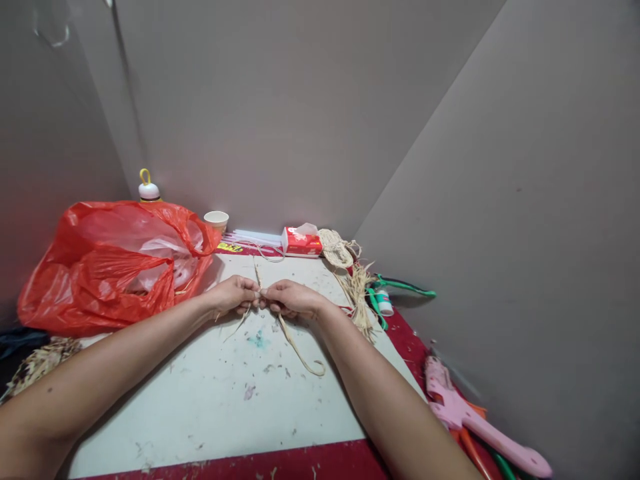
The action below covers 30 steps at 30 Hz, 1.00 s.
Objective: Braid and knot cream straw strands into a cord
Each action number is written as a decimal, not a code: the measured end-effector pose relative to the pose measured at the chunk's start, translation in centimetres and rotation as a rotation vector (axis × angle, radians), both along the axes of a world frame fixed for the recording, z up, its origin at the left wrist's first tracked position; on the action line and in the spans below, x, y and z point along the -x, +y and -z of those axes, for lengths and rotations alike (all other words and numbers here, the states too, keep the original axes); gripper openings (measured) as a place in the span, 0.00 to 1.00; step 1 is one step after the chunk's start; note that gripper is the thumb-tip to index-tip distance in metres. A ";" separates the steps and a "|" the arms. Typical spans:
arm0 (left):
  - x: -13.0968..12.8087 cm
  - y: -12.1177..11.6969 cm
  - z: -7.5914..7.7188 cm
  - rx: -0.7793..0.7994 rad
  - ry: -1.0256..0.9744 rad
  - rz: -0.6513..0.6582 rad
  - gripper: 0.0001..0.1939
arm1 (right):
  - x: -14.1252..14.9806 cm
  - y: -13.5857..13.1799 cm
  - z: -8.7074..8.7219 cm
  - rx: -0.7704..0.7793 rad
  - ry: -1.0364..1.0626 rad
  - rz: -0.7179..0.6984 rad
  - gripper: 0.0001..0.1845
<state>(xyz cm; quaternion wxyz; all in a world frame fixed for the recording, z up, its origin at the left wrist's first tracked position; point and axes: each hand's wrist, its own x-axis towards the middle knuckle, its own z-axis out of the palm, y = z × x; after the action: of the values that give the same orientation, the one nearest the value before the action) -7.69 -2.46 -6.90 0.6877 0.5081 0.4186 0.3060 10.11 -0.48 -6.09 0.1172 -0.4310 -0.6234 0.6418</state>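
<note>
Over the white board [220, 407], my left hand [234, 295] and my right hand [290, 298] meet, thumbs and fingertips pinched close together. Between them they grip a strip of raffia [301, 352]. One long tail of it hangs from under my right hand and curls at its end on the board. A thinner strand trails below my left hand, and another piece sticks up past the fingertips toward the far edge. The part right at the fingertips is mostly hidden.
A red plastic bag [115, 267] stands left, a paper cup [217, 221] behind it. Far back are a tissue pack [302, 241] and a woven raffia piece [338, 248]. A raffia bundle [361, 297] and pink glue gun [470, 417] lie right, near the grey wall [525, 233].
</note>
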 end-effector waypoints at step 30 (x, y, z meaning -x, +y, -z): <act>0.6 -0.1 -1.7 -0.676 0.835 0.072 0.11 | 3.0 -2.1 0.9 -0.016 0.056 0.386 0.13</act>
<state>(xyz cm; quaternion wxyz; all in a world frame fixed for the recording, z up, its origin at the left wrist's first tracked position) -8.26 -2.59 -5.22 0.2709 0.7936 0.5170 0.1720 7.06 -2.61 -7.04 0.2586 -0.5236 -0.5307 0.6143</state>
